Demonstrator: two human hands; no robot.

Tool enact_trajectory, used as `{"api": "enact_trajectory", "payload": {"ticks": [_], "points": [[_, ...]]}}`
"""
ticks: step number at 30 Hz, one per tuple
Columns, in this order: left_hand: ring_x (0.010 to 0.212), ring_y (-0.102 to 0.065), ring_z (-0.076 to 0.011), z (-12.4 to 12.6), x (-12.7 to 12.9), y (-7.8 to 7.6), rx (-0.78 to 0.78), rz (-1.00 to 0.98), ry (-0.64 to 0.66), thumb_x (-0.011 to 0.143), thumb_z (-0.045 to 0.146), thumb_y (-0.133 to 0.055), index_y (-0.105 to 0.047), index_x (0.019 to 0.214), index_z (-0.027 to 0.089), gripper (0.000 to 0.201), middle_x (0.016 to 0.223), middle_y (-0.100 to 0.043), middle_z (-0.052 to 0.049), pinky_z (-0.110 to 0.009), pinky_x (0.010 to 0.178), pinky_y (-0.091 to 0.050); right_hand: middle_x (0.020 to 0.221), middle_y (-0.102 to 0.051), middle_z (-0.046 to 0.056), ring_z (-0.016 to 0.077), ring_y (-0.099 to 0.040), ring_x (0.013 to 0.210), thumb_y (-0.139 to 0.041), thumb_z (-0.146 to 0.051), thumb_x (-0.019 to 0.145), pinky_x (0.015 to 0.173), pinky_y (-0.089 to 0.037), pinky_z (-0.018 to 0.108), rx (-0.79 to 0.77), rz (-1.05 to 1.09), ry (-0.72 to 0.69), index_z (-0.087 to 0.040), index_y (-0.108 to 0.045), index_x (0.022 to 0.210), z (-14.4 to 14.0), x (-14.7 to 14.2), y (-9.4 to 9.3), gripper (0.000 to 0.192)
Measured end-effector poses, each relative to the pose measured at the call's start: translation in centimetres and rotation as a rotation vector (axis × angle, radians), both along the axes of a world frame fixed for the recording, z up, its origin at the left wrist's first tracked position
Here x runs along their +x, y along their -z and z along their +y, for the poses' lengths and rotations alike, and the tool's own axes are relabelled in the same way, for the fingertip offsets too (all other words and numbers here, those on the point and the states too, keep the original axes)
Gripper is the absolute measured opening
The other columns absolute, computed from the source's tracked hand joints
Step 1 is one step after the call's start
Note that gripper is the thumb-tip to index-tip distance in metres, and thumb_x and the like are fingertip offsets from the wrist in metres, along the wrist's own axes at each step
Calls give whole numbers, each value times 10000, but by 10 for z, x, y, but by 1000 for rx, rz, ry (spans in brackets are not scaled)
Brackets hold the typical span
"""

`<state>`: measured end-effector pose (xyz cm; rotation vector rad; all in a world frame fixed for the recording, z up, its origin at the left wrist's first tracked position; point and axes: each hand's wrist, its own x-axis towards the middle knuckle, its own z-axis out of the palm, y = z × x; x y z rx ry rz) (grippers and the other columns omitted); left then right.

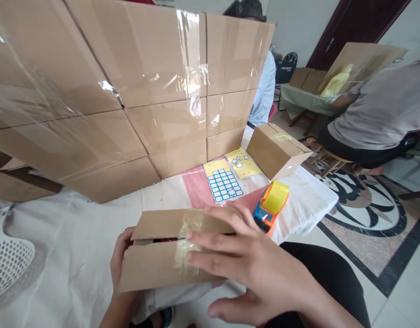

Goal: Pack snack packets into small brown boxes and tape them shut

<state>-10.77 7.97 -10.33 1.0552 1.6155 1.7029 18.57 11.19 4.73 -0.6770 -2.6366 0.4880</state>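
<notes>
A small cardboard box (pixel 155 269) is near the table's front edge. Clear tape (pixel 192 223) runs across the seam between its top flaps, and a narrow gap shows something dark and red inside, too little to name. My left hand (pixel 120 259) grips the box's left end, with most of its fingers hidden behind the cardboard. Over the right half of the top lies my right hand (pixel 244 255), its fingers spread and their tips on the tape. Just beyond that hand, an orange and blue tape dispenser (pixel 271 205) with a yellow roll rests on the cloth.
A wall of taped cardboard (pixel 162 132) stands across the table. Behind the dispenser sits a closed cardboard box (pixel 281 146), beside printed yellow sheets (pixel 226 182). A white perforated basket (pixel 12 259) is at left. Another person (pixel 383 105) sits at right; one more is behind the cardboard.
</notes>
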Motion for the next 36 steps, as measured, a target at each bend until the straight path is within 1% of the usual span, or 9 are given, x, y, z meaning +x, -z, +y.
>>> {"api": "enact_trajectory", "payload": {"ticks": [3,6,14,18,21,24,28,32,36], "points": [[1253,-559,-301,-5,7,-13,237,-9,104,843,746,-576,-678,1151,289,561,1367,-612,-50,-401,993,-498,1438,-641,34,302,-335,1526,-553,-566,995,1243,-246,572,54,-47,-20,-290,-609,1422,-1,-15,-3,512],[1492,-370,-358,-12,11,-23,255,-79,315,833,757,-603,-648,1217,328,578,1615,-419,-57,-492,1128,-414,1449,-632,48,331,-359,1502,-546,-554,1003,1230,-236,597,88,-64,84,-242,-613,1409,0,-19,2,517],[1540,-294,-350,-12,-2,-13,282,76,424,922,609,-577,-613,1270,296,469,1649,-360,-97,-468,1105,-400,1391,-671,9,356,-457,1394,-588,-468,991,1121,-389,580,95,-51,283,-285,-703,1267,-6,-23,9,351],[1529,-311,-360,-8,2,-15,281,27,399,889,604,-616,-642,1216,281,460,1626,-400,-94,-477,1117,-387,1445,-626,62,415,-442,1392,-580,-504,976,1082,-412,623,187,-82,547,-243,-779,1070,9,-14,15,341],[1518,-320,-376,-6,10,-19,291,-61,337,839,638,-651,-661,1163,271,490,1601,-438,-89,-508,1151,-339,1338,-695,97,379,-562,1278,-506,-451,1011,1021,-476,541,167,-110,790,-211,-786,947,46,11,17,374],[1507,-329,-390,-4,13,-17,291,-134,310,808,677,-657,-667,1135,265,526,1592,-451,-87,-532,1178,-294,1182,-758,89,305,-681,1097,-469,-354,1018,914,-518,425,-19,-258,982,-225,-756,1125,104,38,9,333],[1509,-329,-395,1,8,-7,324,-93,374,833,683,-618,-661,1180,275,537,1608,-430,-90,-526,1147,-345,1263,-721,57,270,-661,1175,-541,-266,987,984,-496,372,-114,-485,917,-249,-735,1193,189,46,3,283],[1502,-347,-389,1,6,-2,330,-71,368,855,685,-589,-653,1209,292,533,1612,-425,-84,-529,1145,-341,1278,-672,123,249,-667,1127,-658,-315,982,959,-558,424,-220,-617,946,-148,-660,1260,242,37,32,325],[1485,-378,-389,-1,10,-7,316,-70,354,855,701,-581,-662,1199,291,542,1600,-444,-86,-539,1156,-323,1250,-657,100,229,-667,1090,-659,-359,995,939,-584,442,-289,-707,944,-152,-644,1236,261,39,68,318]]}}
